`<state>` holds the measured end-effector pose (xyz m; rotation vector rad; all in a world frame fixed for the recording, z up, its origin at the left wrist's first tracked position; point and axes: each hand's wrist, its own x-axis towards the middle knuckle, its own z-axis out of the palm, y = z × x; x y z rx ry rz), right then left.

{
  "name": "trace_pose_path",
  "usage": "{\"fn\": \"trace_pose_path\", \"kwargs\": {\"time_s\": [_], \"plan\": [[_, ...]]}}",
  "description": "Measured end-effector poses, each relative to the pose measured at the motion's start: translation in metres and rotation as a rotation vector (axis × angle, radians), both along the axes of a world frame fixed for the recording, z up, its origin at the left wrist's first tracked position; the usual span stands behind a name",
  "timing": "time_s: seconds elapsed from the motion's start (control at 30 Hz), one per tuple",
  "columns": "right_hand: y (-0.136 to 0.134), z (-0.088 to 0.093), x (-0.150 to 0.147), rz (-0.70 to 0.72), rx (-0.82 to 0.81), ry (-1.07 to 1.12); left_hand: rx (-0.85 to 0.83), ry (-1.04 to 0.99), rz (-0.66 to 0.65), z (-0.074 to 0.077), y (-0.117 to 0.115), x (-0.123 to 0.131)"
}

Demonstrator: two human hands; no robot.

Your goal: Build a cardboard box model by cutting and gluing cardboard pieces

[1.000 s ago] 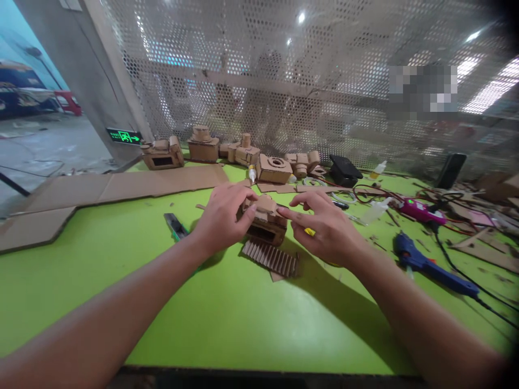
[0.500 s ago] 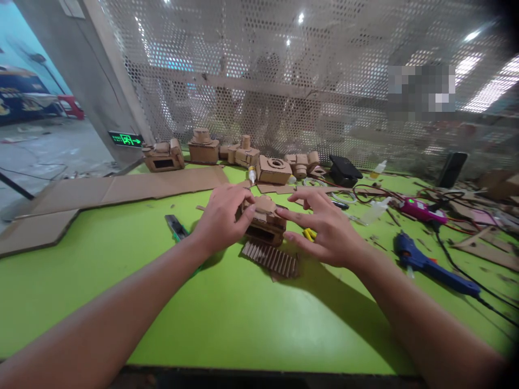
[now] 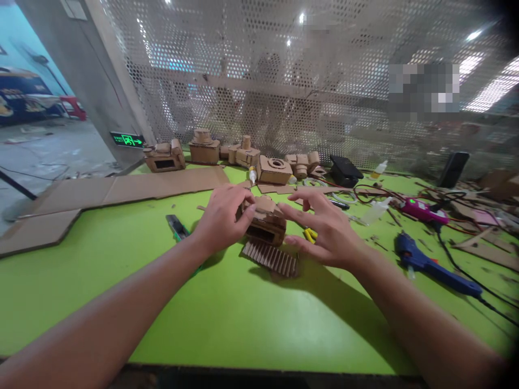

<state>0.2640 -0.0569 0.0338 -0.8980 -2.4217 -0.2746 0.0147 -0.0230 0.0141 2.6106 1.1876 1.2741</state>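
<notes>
A small cardboard camera model (image 3: pixel 269 224) stands on the green table in front of me, with a dark rectangular opening in its near face. My left hand (image 3: pixel 224 219) grips its left side, the thumb lying near the top; the fingers behind are partly hidden. At the right end, my right hand (image 3: pixel 326 229) is spread, thumb and index finger apart, close to the model's edge. Whether its fingertips touch is hard to tell. A ridged corrugated cardboard piece (image 3: pixel 271 259) lies just in front of the model. Beneath my right hand, yellow handles (image 3: pixel 310 235) of a tool partly show.
A utility knife (image 3: pixel 177 227) lies left of my left hand. Long cardboard sheets (image 3: pixel 121 189) cover the back left. Finished cardboard cameras (image 3: pixel 274 169) line the rear. Rightward are a blue glue gun (image 3: pixel 436 267), glue bottle (image 3: pixel 375 210), pink power strip (image 3: pixel 424 212), cables and scraps.
My right index finger has drawn back slightly from the model's top right corner. My left hand and the model stay in place; the view has shifted a little.
</notes>
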Motion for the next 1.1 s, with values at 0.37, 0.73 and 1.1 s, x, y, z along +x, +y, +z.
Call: {"fn": "trace_pose_path", "kwargs": {"time_s": [0.37,0.73,1.1], "plan": [[0.007,-0.004,0.004,-0.368,0.258,0.673,0.028,0.008,-0.017,-0.001,0.0,-0.002],[0.006,-0.007,-0.001,-0.405,0.157,0.555,0.195,0.305,-0.104,0.005,-0.013,0.005],[0.008,-0.016,0.0,-0.396,0.222,0.468,0.058,0.307,-0.125,0.002,-0.024,0.02]]}}
